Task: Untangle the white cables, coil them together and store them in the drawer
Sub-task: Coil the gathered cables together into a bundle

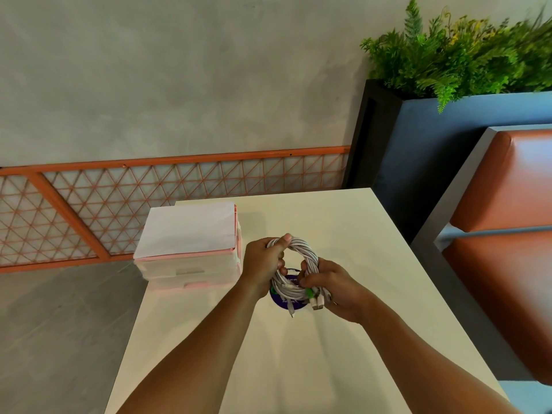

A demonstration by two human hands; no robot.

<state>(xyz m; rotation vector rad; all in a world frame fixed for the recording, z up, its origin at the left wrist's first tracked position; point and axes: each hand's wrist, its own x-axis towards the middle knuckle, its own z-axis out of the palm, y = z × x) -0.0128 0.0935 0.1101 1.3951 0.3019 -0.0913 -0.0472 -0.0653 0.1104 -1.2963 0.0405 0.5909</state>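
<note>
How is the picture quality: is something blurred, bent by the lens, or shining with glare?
Head view: the plants are blurred; the wide lens tilts the orange rail and the table edges; soft glare lies on the seat cushion; light is even, with faint shadows on the table below the left hand and right hand; the white cables are fairly sharp.

I see a cream rectangular tabletop [328, 354] bearing a round purple sticker [280, 302]. Behind it runs an orange metal lattice fence [119, 198]. On the right stand a black planter box [376, 121] of green ferns [448, 55] and a rust-brown padded leather bench [507, 180].

Grey wall [179, 70], orange lattice [149, 186], planter [448, 138].
</note>
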